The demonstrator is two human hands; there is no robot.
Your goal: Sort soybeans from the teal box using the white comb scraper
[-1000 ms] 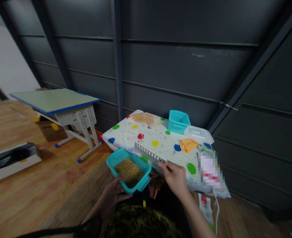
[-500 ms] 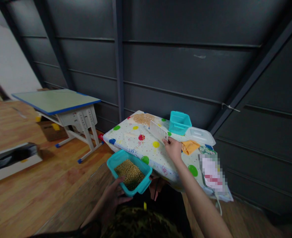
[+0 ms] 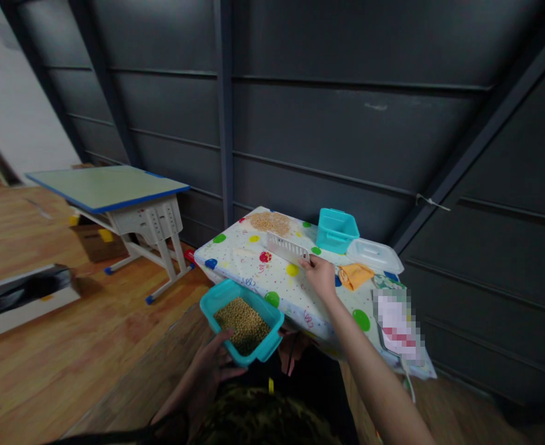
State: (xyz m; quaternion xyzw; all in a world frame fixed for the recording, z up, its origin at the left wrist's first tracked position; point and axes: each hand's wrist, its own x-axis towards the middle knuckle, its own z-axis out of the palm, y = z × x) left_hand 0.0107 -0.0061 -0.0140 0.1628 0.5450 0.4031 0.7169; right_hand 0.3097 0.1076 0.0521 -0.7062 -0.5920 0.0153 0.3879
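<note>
Hands (image 3: 213, 360) are apart, the right (image 3: 321, 275) beside an orange cloth (image 3: 356, 275).

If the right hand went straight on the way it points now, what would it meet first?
Most likely the loose pile of small tan beans on the patterned white tablecloth, just beyond the white slotted plastic strip that the right hand holds; depth is hard to judge.

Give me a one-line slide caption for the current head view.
Left hand holding a teal tub of beans, right hand gripping a white slotted tool over the balloon-patterned tablecloth.
</note>
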